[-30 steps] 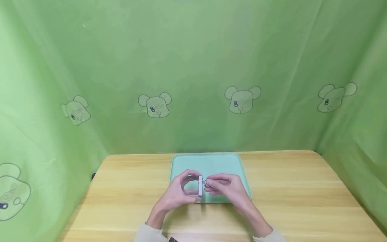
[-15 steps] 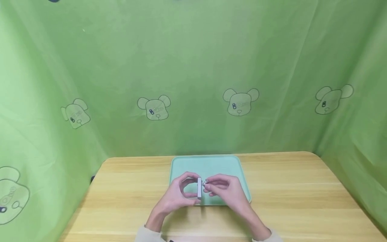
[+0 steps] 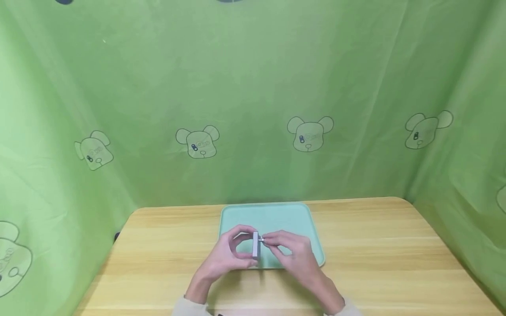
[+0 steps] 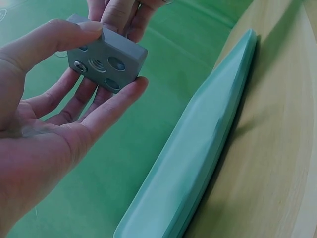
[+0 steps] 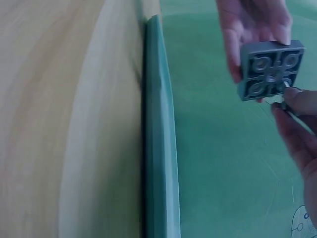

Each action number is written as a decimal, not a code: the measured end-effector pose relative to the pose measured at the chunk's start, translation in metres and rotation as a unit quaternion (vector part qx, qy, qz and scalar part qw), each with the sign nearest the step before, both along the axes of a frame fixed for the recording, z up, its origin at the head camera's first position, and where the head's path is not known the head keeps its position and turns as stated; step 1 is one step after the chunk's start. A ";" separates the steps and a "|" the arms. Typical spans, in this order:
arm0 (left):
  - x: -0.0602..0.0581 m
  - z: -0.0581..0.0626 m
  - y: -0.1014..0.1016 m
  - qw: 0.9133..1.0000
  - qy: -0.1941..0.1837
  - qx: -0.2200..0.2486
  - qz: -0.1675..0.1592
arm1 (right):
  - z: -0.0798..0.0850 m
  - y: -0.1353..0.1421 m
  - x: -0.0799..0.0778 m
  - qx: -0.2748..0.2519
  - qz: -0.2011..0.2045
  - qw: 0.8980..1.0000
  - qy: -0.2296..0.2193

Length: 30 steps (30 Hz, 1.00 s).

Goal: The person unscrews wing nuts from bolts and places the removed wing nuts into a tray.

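My left hand (image 3: 225,256) holds a grey square block (image 3: 255,245) upright over the tray, thumb on one edge and fingers on the opposite one. In the left wrist view, the block (image 4: 110,58) shows several round holes, with a metal piece inside one near a corner. Its other face, in the right wrist view, has ribs and round sockets. From the right, my right hand (image 3: 298,259) pinches a small metal screw (image 3: 261,239) between thumb and fingertips. The screw's thin shaft (image 5: 286,84) points at a corner socket of the block (image 5: 271,74); the fingertips hide the rest.
Below the hands, a light green tray (image 3: 272,210) lies on the wooden table (image 3: 375,245). A green curtain (image 3: 253,79) printed with bear heads surrounds the table at the back and both sides.
The right hand's fingers have shifted their pinch on the screw and now stand straighter. Both hands and the block appear slightly further left, as the whole head view has shifted.
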<state>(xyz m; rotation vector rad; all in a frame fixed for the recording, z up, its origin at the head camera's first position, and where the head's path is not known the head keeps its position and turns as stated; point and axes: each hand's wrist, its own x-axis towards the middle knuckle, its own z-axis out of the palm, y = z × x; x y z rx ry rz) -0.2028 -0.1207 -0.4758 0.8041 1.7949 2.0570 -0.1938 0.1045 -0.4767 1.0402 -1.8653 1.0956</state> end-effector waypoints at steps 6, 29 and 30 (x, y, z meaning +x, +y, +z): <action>-0.001 -0.001 -0.004 0.999 -0.024 0.018 -0.023 | 0.000 -0.003 -0.002 0.064 -0.045 0.982 0.170; -0.001 0.000 0.003 1.000 0.009 -0.006 0.015 | 0.019 0.007 0.011 -0.157 0.045 0.859 -0.485; 0.000 0.000 0.003 1.000 0.010 -0.007 0.014 | 0.019 0.007 0.011 -0.164 0.049 0.846 -0.505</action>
